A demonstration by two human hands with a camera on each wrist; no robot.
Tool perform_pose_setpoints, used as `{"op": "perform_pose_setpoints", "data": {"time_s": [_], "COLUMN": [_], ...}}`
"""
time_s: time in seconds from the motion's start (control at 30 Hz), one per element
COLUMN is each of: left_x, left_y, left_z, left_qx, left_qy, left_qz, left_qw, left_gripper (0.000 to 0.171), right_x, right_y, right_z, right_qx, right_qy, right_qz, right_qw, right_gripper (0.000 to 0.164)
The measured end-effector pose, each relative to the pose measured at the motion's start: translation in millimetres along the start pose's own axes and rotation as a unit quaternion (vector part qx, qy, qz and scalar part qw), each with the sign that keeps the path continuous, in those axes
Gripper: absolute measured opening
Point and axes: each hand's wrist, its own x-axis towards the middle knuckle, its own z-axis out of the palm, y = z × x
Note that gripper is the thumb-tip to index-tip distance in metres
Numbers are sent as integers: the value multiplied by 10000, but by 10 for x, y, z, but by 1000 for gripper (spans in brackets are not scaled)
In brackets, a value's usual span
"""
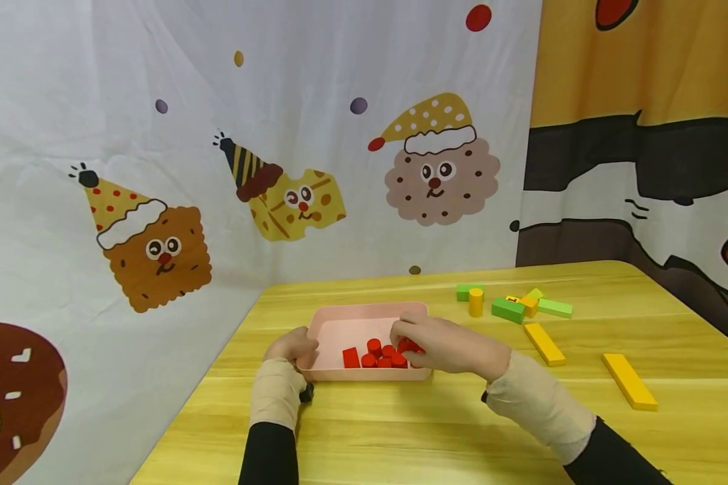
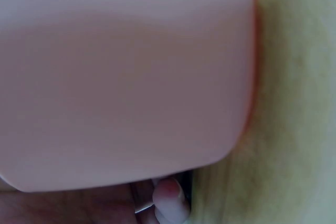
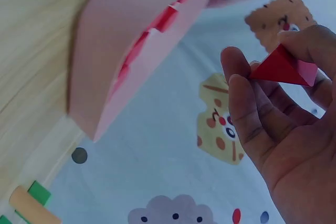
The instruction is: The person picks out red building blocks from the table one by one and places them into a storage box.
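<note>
A shallow pink tray lies tilted in front of me, its base filling much of the left wrist view. Red blocks, among them cylinders and a rectangular block, are gathered along its near side. My left hand grips the tray's left end; in the left wrist view, part of its fingers is hidden beneath the tray. Over the tray's right side, my right hand pinches a red triangular block between thumb and fingers, which shows clearly in the right wrist view.
On the wooden table, green blocks, a yellow cylinder and smaller blocks stand at the back right. Two long yellow blocks lie to the right of my right hand. A printed curtain hangs behind the table.
</note>
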Motion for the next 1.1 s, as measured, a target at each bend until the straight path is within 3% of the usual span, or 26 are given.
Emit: {"op": "perform_pose_setpoints", "data": {"time_s": [0.23, 0.43, 0.6, 0.73, 1.1], "left_x": [-9, -3, -8, -9, -3], "left_y": [10, 10, 22, 38, 34], "left_z": [7, -2, -8, -13, -12], "left_qx": [-131, -230, -26, 58, 81], "left_qy": [-5, 27, -35, -41, -61], "left_qz": [-80, -59, -27, 34, 20], "left_qw": [9999, 9997, 10000, 10000, 9999], "left_gripper": [52, 45, 53, 49, 49], "right_x": [64, 167, 254, 337, 587], "right_y": [-65, -130, -137, -122, -3], "right_z": [-132, -186, -153, -129, -77], "right_qx": [58, -47, -94, -40, 923], "right_qy": [416, 391, 298, 378, 452], "right_qz": [-96, 116, 84, 178, 516], "right_qw": [9991, 9992, 9995, 9991, 9934], "right_gripper": [16, 18, 17, 16, 12]}}
